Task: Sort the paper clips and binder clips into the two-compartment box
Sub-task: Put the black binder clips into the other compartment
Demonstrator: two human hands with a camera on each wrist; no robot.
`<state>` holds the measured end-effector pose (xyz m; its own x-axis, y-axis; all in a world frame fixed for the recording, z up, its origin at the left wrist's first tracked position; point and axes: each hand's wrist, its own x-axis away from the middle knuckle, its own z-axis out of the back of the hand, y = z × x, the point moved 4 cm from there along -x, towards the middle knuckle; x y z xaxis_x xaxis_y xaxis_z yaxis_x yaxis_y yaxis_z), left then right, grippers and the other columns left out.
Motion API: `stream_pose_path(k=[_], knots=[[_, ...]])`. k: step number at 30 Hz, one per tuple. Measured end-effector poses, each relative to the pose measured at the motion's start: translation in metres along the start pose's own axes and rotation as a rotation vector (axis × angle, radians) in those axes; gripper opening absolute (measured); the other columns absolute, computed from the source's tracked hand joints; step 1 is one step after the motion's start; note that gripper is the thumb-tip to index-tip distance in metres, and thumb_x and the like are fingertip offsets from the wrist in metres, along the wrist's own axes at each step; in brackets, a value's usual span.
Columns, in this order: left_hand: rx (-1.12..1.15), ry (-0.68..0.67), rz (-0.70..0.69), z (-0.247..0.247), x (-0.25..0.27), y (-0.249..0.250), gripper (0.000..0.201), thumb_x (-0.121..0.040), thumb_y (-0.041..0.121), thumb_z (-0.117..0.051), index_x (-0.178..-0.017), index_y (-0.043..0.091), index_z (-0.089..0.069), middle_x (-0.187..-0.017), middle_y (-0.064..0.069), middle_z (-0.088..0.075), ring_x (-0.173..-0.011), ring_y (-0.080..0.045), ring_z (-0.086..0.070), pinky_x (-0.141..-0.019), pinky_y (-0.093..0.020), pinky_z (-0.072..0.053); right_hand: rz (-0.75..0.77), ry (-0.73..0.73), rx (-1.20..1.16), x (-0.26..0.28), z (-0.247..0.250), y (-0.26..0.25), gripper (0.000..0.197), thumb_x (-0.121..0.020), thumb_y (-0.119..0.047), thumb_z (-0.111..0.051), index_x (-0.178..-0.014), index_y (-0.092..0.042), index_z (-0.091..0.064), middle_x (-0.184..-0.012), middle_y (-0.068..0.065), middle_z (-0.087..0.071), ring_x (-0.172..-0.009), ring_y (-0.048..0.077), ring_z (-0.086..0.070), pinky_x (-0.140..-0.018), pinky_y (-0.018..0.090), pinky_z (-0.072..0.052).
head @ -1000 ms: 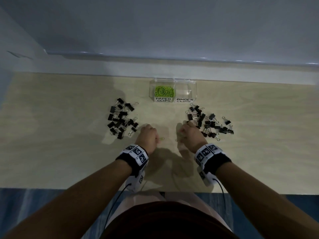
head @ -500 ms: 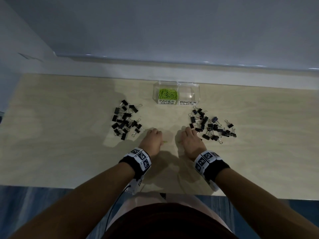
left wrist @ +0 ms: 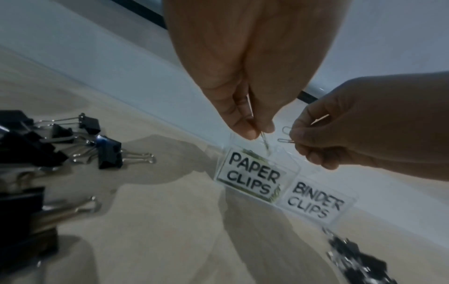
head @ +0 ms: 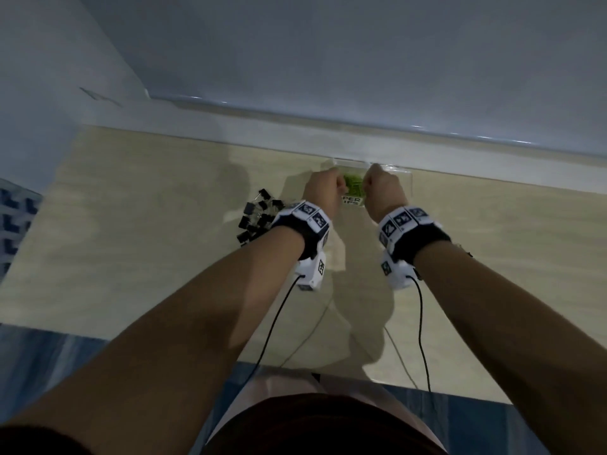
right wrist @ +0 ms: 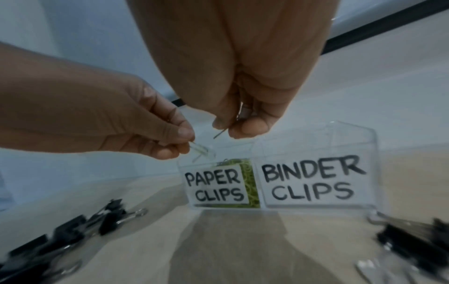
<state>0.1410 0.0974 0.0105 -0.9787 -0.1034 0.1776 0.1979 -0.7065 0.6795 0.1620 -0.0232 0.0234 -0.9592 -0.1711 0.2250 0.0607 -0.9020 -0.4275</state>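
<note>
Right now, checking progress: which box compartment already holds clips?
The compartment labelled PAPER CLIPS, showing green paper clips; the BINDER CLIPS compartment looks empty.

Box (right wrist: 316, 134) at table's (head: 131, 257) far edge, between two binder-clip piles (left wrist: 48, 144).

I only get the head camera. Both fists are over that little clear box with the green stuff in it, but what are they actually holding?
Observer: The right wrist camera shows the left hand pinching a pale paper clip just above the compartment labelled PAPER CLIPS.
Visitor: And the other fist?
Observer: The left wrist camera shows the right hand pinching two paper clips. Their wire loops stick out past its fingertips.
Visitor: Is the box's other half in use?
Observer: Its label, hidden from you by the right hand, reads BINDER CLIPS. That half looks empty through the clear wall.
</note>
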Motion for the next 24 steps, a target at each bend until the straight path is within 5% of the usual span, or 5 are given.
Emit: stream_pose_path(k=[4, 8, 11, 17, 24], knots=[[0.079, 0.021, -0.034, 0.015, -0.001, -0.021, 0.009, -0.085, 0.008, -0.058, -0.088, 0.006, -0.067, -0.09, -0.012, -0.07, -0.084, -0.026, -0.065, -0.08, -0.036, -0.053, -0.029, -0.086, 0.054, -0.015, -0.007, -0.01, 0.03, -0.087, -0.016, -0.06, -0.114, -0.006, -0.049, -0.115, 0.018, -0.054, -0.1, 0.035, -0.057, -0.086, 0.041, -0.048], [-0.116, 0.09, 0.002, 0.046, 0.017, -0.08, 0.014, -0.085, 0.007, -0.057, -0.096, 0.009, -0.064, -0.102, -0.01, -0.062, -0.095, -0.025, -0.058, -0.084, -0.031, -0.048, 0.209, -0.025, 0.143, -0.001, -0.026, -0.035, 0.033, -0.083, 0.003, -0.053, -0.115, -0.007, -0.052, -0.12, 0.013, -0.045, -0.094, 0.033, -0.059, -0.078, 0.034, -0.047], [-0.307, 0.076, 0.162, 0.068, 0.034, -0.125, 0.028, -0.084, 0.024, -0.062, -0.111, 0.016, -0.056, -0.12, -0.009, -0.047, -0.111, -0.028, -0.044, -0.088, -0.041, -0.048, 0.351, -0.149, 0.135, 0.008, -0.058, -0.064, 0.032, -0.085, 0.0, -0.053, -0.115, -0.013, -0.055, -0.119, 0.007, -0.048, -0.1, 0.027, -0.057, -0.085, 0.034, -0.049], [-0.355, -0.077, 0.286, 0.061, 0.043, -0.153, 0.068, -0.069, 0.053, -0.07, -0.122, 0.018, -0.046, -0.124, -0.014, -0.042, -0.113, -0.038, -0.042, -0.092, -0.043, -0.038, 0.454, -0.361, 0.335, 0.003, -0.112, -0.105, 0.055, -0.082, -0.02, -0.057, -0.134, -0.017, -0.041, -0.136, 0.011, -0.04, -0.117, 0.035, -0.042, -0.098, 0.043, -0.039], [-0.315, -0.065, 0.254, 0.044, 0.039, -0.144, 0.032, -0.071, 0.038, -0.063, -0.098, 0.02, -0.057, -0.11, -0.007, -0.055, -0.107, -0.032, -0.046, -0.082, -0.034, -0.033, 0.532, -0.352, 0.331, -0.004, -0.12, -0.106, 0.047, -0.085, -0.018, -0.055, -0.131, -0.015, -0.046, -0.133, 0.009, -0.047, -0.117, 0.029, -0.044, -0.101, 0.032, -0.028]])
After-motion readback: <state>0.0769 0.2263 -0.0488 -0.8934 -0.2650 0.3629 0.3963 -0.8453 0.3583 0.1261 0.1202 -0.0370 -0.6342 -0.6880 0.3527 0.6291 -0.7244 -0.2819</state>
